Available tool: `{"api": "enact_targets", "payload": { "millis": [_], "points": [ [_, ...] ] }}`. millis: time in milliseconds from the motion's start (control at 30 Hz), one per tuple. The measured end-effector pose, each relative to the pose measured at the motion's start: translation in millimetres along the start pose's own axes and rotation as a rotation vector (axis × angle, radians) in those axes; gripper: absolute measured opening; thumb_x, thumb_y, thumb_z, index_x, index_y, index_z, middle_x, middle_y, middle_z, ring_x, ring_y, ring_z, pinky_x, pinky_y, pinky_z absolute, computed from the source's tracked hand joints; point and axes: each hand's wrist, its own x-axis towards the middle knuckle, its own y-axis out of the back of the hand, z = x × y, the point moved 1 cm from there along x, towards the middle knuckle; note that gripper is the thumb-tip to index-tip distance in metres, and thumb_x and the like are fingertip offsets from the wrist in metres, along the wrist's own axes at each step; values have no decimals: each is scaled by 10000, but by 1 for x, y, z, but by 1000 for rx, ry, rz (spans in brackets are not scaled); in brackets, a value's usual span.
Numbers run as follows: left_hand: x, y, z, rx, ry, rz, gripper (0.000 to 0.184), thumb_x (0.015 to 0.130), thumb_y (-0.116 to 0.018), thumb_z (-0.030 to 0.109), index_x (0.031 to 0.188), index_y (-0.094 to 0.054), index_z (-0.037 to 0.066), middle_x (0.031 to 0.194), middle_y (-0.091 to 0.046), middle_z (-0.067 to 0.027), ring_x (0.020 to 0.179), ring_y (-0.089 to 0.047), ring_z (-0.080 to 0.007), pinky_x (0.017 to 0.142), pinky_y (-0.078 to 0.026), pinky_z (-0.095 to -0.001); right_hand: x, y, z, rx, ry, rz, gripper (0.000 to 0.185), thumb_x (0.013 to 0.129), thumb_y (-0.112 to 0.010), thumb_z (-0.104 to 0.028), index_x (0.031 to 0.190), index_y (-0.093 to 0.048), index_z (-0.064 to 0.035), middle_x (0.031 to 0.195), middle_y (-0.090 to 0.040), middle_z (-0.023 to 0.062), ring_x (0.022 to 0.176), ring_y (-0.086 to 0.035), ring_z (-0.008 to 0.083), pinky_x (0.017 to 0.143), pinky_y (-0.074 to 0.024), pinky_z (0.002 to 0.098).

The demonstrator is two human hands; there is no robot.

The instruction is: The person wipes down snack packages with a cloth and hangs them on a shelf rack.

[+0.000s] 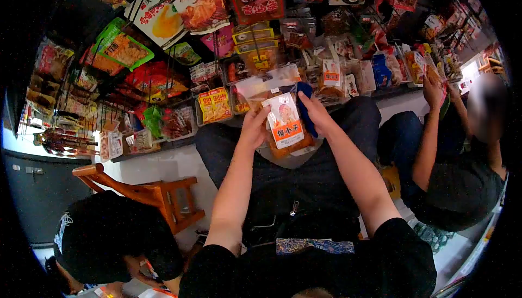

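A clear plastic food packet [284, 121] with a white and orange label is held upright above my lap. My left hand [255, 126] grips its left edge, the thumb on the front. At its right side, my right hand [315, 114] is closed on a dark blue cloth [305, 108], which lies against the packet's edge. The fingers behind the packet and the cloth are hidden. Just beyond the packet, a shelf holds clear boxes of snacks, among them a box of yellow sachets [214, 105].
Large snack bags [204, 4] hang on hooks above the shelf. A wooden chair [163, 195] stands at the left. One person in black [117, 238] bends low at the lower left; another [462, 184] sits at the right, hands raised to a packet at the shelf.
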Motion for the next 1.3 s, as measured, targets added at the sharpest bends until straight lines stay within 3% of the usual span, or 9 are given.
{"api": "enact_targets", "payload": {
  "millis": [200,400,500,533,600,733,1033,1200,1300],
  "points": [
    [5,0,-7,93,-3,136,312,916,-559,179,1176,-499,18,1086,-586,-71,985,-570,-151,817,-483,-312,11,-1,10,42,282,58,525,907,-535,-422,1211,-479,2,1134,-572,74,1013,-524,176,890,-404,295],
    [8,10,-14,205,29,111,392,914,-563,203,1239,-443,19,1114,-580,-92,982,-580,-185,789,-516,-346,14,2,0,201,225,247,557,905,-529,-432,1250,-457,0,1175,-555,73,1062,-507,179,935,-377,300],
    [8,10,-16,197,33,107,392,914,-562,198,1241,-443,18,1118,-580,-90,986,-578,-187,812,-505,-341,11,5,-8,561,189,15,617,889,-518,-476,1274,-437,-1,1240,-518,86,1121,-479,189,991,-334,325],
    [6,6,-13,175,34,114,358,915,-562,197,1208,-466,16,1097,-583,-84,973,-575,-173,800,-496,-323,-19,-12,-34,468,109,201,656,882,-502,-468,1322,-385,3,1332,-443,96,1217,-407,191,1058,-250,333],
    [4,-1,-9,131,35,127,296,916,-562,193,1143,-511,11,1056,-590,-71,946,-570,-146,778,-480,-287,-1,-1,-10,492,91,198,647,886,-491,-432,1341,-346,4,1360,-404,83,1253,-357,184,1072,-208,323],
    [4,1,-10,139,-5,142,304,912,-566,176,1162,-503,15,1057,-591,-62,968,-565,-144,824,-464,-286,16,13,14,488,285,0,711,886,-474,-383,1410,-220,26,1447,-296,82,1341,-244,187,1105,-128,312],
    [-1,-2,-9,155,123,68,372,915,-552,149,1256,-433,59,1155,-563,-74,1022,-561,-179,863,-480,-331,2,-3,-4,127,497,104,757,801,-711,-213,1391,-282,-12,1347,-424,111,1185,-452,197,984,-366,303],
    [4,6,-18,231,75,43,313,904,-579,192,1174,-498,55,1066,-584,-71,943,-584,-158,696,-519,-299,8,7,-2,131,227,101,621,810,-706,-206,1301,-386,0,1133,-574,103,986,-575,187,855,-462,294],
    [-1,-4,-14,239,43,28,326,901,-584,185,1170,-493,25,1057,-587,-75,934,-583,-151,722,-507,-280,3,8,-7,160,181,62,491,828,-687,-238,1203,-478,0,1002,-628,72,858,-608,159,766,-491,276]
  ]
}}
